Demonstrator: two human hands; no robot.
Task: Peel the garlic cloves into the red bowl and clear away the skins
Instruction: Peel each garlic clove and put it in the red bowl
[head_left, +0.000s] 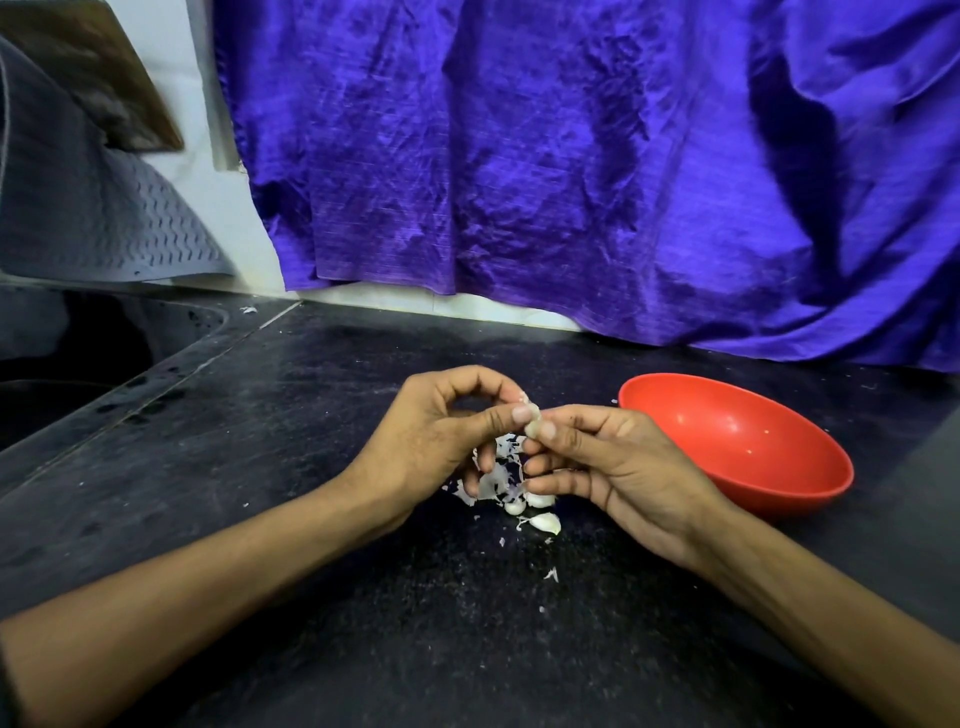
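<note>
Currently the left hand (436, 431) and right hand (613, 462) pinch one garlic clove (532, 427) above the skins (498, 467); peeling seems underway. Next, strip it and drop it into the red bowl (737, 447), apparently empty, just right.

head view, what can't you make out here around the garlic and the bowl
- Held garlic clove: both thumbs cover it, so how much is peeled is unclear.
- Cloves on counter: left hand, right hand and skins hide part of the pile; no count.
- Red bowl: white specks inside, too small to identify.
</note>
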